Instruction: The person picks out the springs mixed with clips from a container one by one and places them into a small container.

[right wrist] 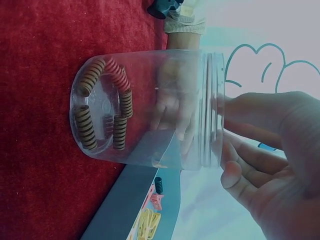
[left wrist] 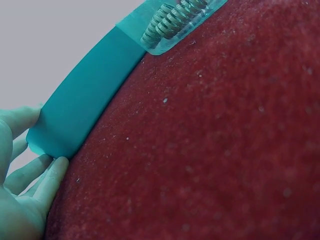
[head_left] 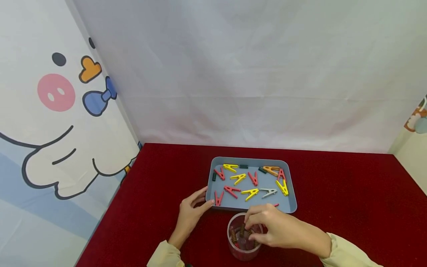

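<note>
My left hand point(head_left: 191, 214) holds the near left corner of a shallow blue-grey tray point(head_left: 230, 204); in the left wrist view, thumb and fingers lie on two sides of that corner. My right hand point(head_left: 277, 227) is over the mouth of a clear plastic jar point(head_left: 245, 256), fingers loosely bent, thumb apart from them. In the right wrist view its fingertips come right at the jar's threaded rim point(right wrist: 212, 110), with nothing seen between them. Several brown coil springs point(right wrist: 86, 127) and a red spring point(right wrist: 117, 75) lie at the jar's bottom.
Spread over the tray are red clips point(head_left: 231, 191), yellow clips point(head_left: 250, 193), an orange clip point(head_left: 271, 170), a grey clip point(head_left: 268, 192) and a few black springs point(head_left: 244, 167). The jar stands close before the tray's near edge on a dark red cloth point(head_left: 347, 200). White curtain point(head_left: 260, 74) hangs behind.
</note>
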Action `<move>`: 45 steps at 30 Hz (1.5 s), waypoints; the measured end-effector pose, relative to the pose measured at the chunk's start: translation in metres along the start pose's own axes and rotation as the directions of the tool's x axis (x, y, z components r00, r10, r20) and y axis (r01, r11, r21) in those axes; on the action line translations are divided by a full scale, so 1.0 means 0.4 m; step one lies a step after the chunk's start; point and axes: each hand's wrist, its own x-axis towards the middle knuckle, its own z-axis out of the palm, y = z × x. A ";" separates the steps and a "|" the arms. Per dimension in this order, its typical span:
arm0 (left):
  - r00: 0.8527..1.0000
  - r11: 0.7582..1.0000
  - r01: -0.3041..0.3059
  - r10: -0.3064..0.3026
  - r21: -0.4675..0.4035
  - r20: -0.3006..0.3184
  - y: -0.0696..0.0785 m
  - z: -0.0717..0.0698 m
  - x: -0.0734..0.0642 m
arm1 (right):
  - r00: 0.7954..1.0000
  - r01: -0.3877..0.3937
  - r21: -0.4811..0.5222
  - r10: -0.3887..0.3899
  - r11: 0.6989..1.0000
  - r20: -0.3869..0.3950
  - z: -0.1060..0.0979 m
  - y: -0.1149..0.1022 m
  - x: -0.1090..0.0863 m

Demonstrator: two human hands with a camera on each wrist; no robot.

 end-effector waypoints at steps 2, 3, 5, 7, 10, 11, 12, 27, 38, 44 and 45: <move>1.000 1.000 0.004 -0.004 0.004 0.000 -0.001 0.000 0.000 | 1.000 0.015 0.003 -0.015 1.000 -0.010 0.000 0.000 0.001; 1.000 1.000 0.005 -0.005 0.004 -0.001 -0.001 -0.001 0.001 | 1.000 0.023 0.006 -0.023 1.000 -0.016 -0.001 0.000 0.002; 1.000 1.000 0.006 -0.006 0.006 -0.001 0.000 -0.001 0.000 | 0.999 0.035 0.006 -0.035 0.999 -0.033 -0.003 0.001 0.002; 1.000 1.000 0.007 -0.007 0.004 0.001 0.000 -0.002 -0.001 | 0.998 0.036 0.013 -0.035 0.999 -0.048 -0.008 0.003 0.003; 1.000 1.000 0.008 -0.008 -0.003 0.002 0.000 -0.002 -0.001 | 0.996 0.038 0.010 -0.037 0.999 -0.079 -0.017 0.007 0.003; 1.000 1.000 0.009 -0.009 -0.003 0.003 0.000 -0.002 -0.001 | 0.995 0.037 0.009 -0.037 0.999 -0.090 -0.021 0.009 0.004; 1.000 1.000 0.009 -0.009 -0.002 0.002 0.000 -0.002 -0.001 | 0.995 0.033 0.008 -0.032 0.999 -0.097 -0.025 0.011 0.004; 1.000 1.000 0.023 -0.023 0.003 -0.002 -0.001 -0.001 0.002 | 0.981 -0.092 -0.124 0.069 0.988 -0.179 -0.089 0.058 0.010; 1.000 1.000 0.025 -0.025 -0.017 0.007 0.000 -0.001 0.004 | 0.978 -0.133 -0.209 0.094 0.969 -0.187 -0.108 0.121 0.007; 1.000 1.000 0.021 -0.021 -0.014 0.003 0.002 -0.001 0.002 | 0.977 -0.182 -0.221 0.151 0.958 -0.151 -0.113 0.147 0.007; 1.000 1.000 0.021 -0.021 -0.010 0.003 0.002 -0.001 0.002 | 0.977 -0.187 -0.224 0.156 0.957 -0.148 -0.113 0.150 0.007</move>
